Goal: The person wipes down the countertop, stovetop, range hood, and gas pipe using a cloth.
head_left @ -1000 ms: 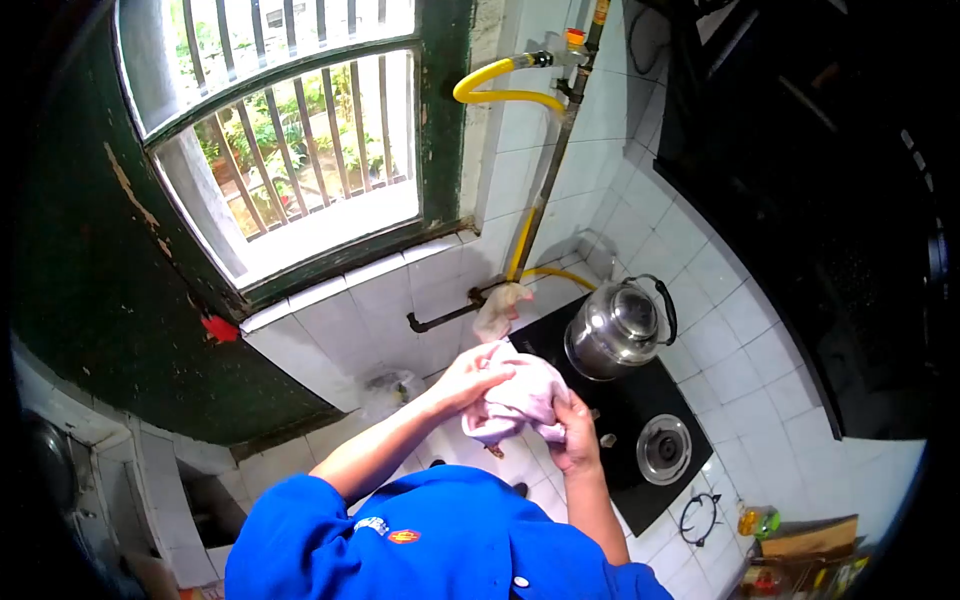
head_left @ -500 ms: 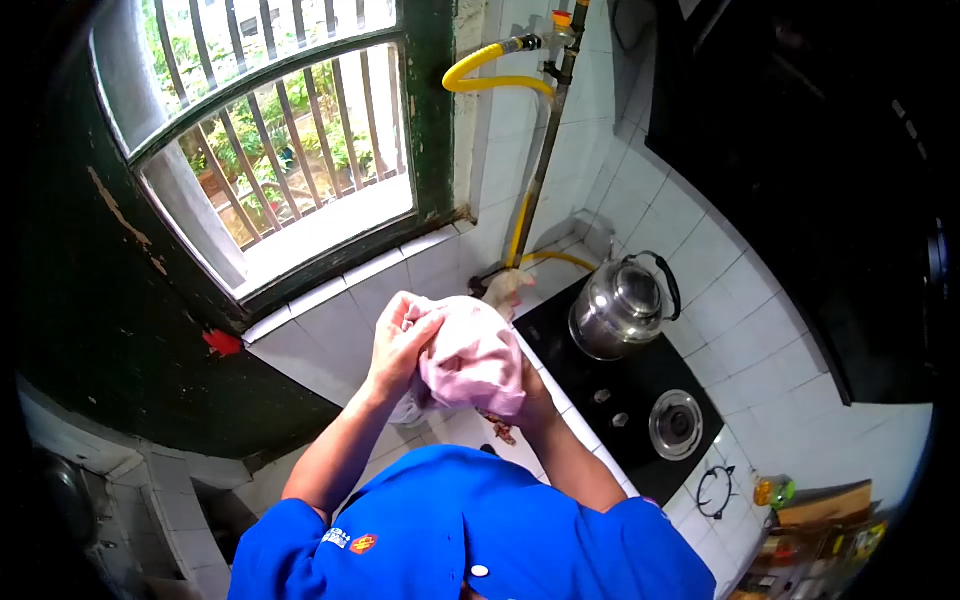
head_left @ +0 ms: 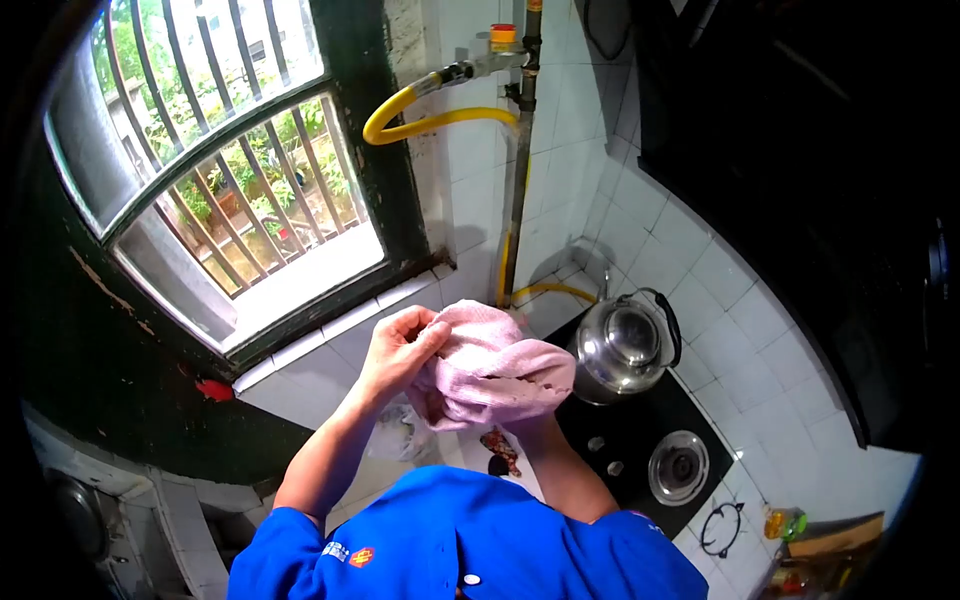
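Note:
A pink cloth (head_left: 495, 370) is bunched up in front of my chest, with folds and a loose edge on its right side. My left hand (head_left: 400, 350) pinches the cloth's upper left edge between thumb and fingers. On the other side, my right hand (head_left: 530, 425) reaches under the cloth, which covers its fingers, so I cannot see how they are placed. The right forearm passes beside the black gas stove (head_left: 640, 430).
A steel kettle (head_left: 622, 350) stands on the stove's far burner; the near burner (head_left: 679, 468) is uncovered. A loose pan ring (head_left: 721, 529) lies on the tiles. A yellow hose (head_left: 440, 122) hangs by a barred window (head_left: 250, 190). A clear plastic bag (head_left: 398, 433) lies below my left arm.
The cloth has turned and spread to the right, and my right hand has gone further under it. The view has shifted, so the window and hose sit further left and lower.

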`<state>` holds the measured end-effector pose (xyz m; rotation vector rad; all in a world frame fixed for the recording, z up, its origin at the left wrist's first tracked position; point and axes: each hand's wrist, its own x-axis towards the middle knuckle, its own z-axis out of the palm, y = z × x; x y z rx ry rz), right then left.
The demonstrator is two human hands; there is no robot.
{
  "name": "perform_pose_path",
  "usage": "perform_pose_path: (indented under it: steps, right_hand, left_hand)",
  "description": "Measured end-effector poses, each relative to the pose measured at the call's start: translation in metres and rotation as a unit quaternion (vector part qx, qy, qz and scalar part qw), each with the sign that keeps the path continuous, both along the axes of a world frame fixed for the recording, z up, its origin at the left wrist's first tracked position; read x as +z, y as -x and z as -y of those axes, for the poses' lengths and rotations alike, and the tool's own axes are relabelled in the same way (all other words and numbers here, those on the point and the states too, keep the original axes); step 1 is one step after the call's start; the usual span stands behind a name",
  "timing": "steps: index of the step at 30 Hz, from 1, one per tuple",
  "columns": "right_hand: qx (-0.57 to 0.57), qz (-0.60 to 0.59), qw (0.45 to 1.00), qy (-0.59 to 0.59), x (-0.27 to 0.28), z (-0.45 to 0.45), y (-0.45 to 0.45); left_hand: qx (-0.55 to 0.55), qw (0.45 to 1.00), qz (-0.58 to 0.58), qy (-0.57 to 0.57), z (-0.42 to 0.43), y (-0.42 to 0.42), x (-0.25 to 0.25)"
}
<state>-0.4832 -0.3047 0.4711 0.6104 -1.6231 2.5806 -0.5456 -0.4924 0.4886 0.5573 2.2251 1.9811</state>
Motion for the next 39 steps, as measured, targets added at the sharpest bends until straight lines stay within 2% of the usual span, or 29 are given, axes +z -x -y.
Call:
perform_pose_path:
  steps: [5,8,9,10,11,12,14,16,18,20,21,22,23,24,25,26,27,28,29,31,32,33,35,37,39]
  right_hand:
    - [0.056,-0.01,0.998,-0.029,0.024,-0.027,0.027]
    - [0.098,-0.04,0.989,-0.106,0.047,-0.03,0.051]
    - [0.112,-0.024,0.989,-0.09,0.051,-0.029,0.06]
    - [0.113,0.037,0.992,0.048,0.038,-0.028,0.069]
    - [0.112,0.1,0.971,0.185,0.028,-0.028,0.079]
    - [0.114,0.093,0.973,0.18,0.023,-0.03,0.088]
    - [0.147,0.09,0.962,0.212,0.013,-0.035,0.107]
    - [0.177,0.087,0.95,0.243,0.012,-0.039,0.12]
    - [0.125,0.053,0.964,0.23,0.021,-0.041,0.117]
    - [0.033,0.004,0.984,0.174,0.035,-0.035,0.103]
    - [-0.018,-0.025,0.991,0.132,0.041,-0.031,0.097]
    - [-0.074,-0.054,0.994,0.067,0.045,-0.024,0.091]
    - [-0.135,-0.087,0.987,-0.019,0.048,-0.017,0.085]
    - [-0.207,-0.123,0.959,-0.152,0.05,-0.011,0.079]
    - [-0.301,-0.159,0.829,-0.443,0.057,-0.007,0.076]
    - [-0.347,-0.183,0.668,-0.633,0.06,0.0,0.072]
    - [-0.342,-0.196,0.604,-0.692,0.06,0.006,0.069]
    - [-0.312,-0.183,0.663,-0.656,0.061,0.008,0.068]
    - [-0.207,-0.143,0.9,-0.355,0.061,0.016,0.06]
    - [-0.203,-0.176,0.926,-0.266,0.048,0.027,0.052]
    - [-0.238,-0.233,0.838,-0.433,0.053,0.026,0.046]
    - [-0.276,-0.298,0.716,-0.568,0.062,0.026,0.039]
    - [-0.316,-0.392,0.494,-0.709,0.068,0.04,0.029]
    - [-0.371,-0.42,0.303,-0.771,0.054,0.059,0.03]
    - [-0.346,-0.265,0.404,-0.804,0.073,0.062,0.037]
  left_hand:
    - [0.06,0.998,0.016,0.001,-0.028,0.021,0.009]
    - [0.092,0.992,-0.015,-0.082,-0.045,0.032,0.018]
    - [0.107,0.988,-0.045,-0.097,-0.053,0.038,0.022]
    - [0.122,0.983,-0.077,-0.113,-0.058,0.045,0.028]
    - [0.146,0.976,-0.111,-0.114,-0.061,0.054,0.03]
    - [0.163,0.965,-0.163,-0.123,-0.065,0.062,0.034]
    - [0.165,0.963,-0.19,-0.092,-0.062,0.076,0.042]
    - [0.14,0.97,-0.162,-0.115,-0.066,0.088,0.044]
    - [0.122,0.98,-0.112,-0.115,-0.069,0.08,0.056]
    - [0.132,0.945,-0.299,-0.01,-0.06,0.074,0.055]
    - [0.078,0.971,-0.219,-0.048,-0.057,0.07,0.049]
    - [0.027,0.98,-0.187,-0.056,-0.055,0.063,0.052]
    - [0.0,0.98,-0.199,-0.026,-0.05,0.066,0.037]
    - [-0.024,0.977,-0.21,0.003,-0.046,0.069,0.029]
    - [-0.004,0.962,-0.264,0.066,-0.04,0.072,0.026]
    - [-0.008,0.962,-0.264,0.066,-0.035,0.079,0.023]
    - [0.0,0.976,-0.219,0.024,-0.03,0.087,0.022]
    - [0.007,0.985,-0.17,-0.017,-0.024,0.092,0.023]
    - [0.021,0.993,-0.105,-0.048,-0.016,0.095,0.026]
    - [0.048,0.987,-0.13,-0.077,-0.006,0.103,0.038]
    - [0.058,0.986,-0.142,-0.069,-0.001,0.11,0.038]
    - [0.04,0.988,-0.137,-0.052,0.0,0.115,0.036]
    - [0.012,0.987,-0.162,-0.018,-0.004,0.118,0.032]
    - [-0.018,0.983,-0.175,0.056,-0.01,0.114,0.046]
    - [-0.059,0.979,-0.183,0.06,-0.017,0.129,0.046]
